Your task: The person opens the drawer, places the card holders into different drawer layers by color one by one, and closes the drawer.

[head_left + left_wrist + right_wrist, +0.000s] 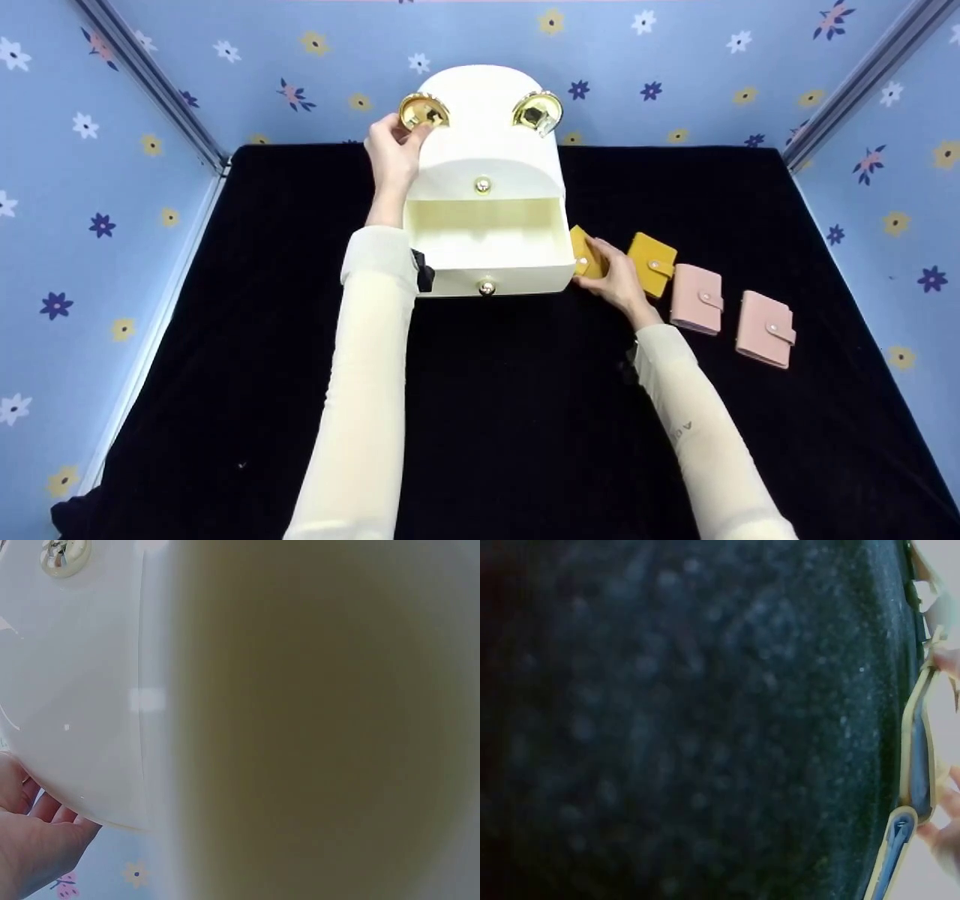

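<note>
A white drawer box (487, 135) with a rounded top stands at the back, its lower drawer (495, 281) pulled out with nothing visible inside. Two round gold-rimmed ornaments sit near its top. My left hand (395, 154) grips the box's upper left edge beside the left gold ornament (424, 110); in the left wrist view its fingers meet the curved white edge. To the right of the drawer, my right hand (616, 277) holds a yellow snap wallet (585, 255) between thumb and fingers. The wallet partly shows at the edge of the right wrist view.
Right of my right hand lie another yellow wallet (651, 264) and two pink wallets, one nearer (697, 298) and one farther right (765, 330). Black cloth (495, 420) covers the table. Blue flowered panels (675, 67) enclose the back and sides.
</note>
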The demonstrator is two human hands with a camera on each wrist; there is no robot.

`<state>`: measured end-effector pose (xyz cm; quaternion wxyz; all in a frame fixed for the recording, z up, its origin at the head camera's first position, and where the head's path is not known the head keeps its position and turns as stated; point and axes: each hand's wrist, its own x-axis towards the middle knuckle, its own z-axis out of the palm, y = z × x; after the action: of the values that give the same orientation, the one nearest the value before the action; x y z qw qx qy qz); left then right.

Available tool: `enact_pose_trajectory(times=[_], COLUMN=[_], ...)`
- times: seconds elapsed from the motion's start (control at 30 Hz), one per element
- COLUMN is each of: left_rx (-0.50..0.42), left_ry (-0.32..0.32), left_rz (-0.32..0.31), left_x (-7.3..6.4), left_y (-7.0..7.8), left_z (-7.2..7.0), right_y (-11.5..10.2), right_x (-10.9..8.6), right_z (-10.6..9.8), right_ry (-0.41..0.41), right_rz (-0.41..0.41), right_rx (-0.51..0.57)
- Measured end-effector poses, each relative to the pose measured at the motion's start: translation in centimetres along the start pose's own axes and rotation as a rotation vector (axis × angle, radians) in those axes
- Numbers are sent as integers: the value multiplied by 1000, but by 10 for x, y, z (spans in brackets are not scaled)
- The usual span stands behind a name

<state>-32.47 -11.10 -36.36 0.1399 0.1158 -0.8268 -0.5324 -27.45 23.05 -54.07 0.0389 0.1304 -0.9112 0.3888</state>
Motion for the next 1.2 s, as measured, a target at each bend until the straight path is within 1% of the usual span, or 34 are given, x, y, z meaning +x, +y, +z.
enact_pose_trajectory(times=[0.3,0.53,0.8,0.87,0.97,1.2], left_rx=[-1,3,5,5,1,-2], left_ry=[7,13,15,17,17,7], left_rz=[12,37,35,33,31,30], left_x=[-1,-1,-2,-2,-2,-1], left_y=[0,0,0,0,0,-1], left_z=[0,0,-1,0,0,0], right_y=[-4,-7,-21,-25,-31,-46], right_x=[-8,-15,-22,-24,-26,-30], right_z=[-6,-14,-26,-29,-34,-46], right_ry=[74,133,192,195,207,279], right_rz=[-13,1,25,28,19,-60], right_rx=[32,80,97,100,109,125])
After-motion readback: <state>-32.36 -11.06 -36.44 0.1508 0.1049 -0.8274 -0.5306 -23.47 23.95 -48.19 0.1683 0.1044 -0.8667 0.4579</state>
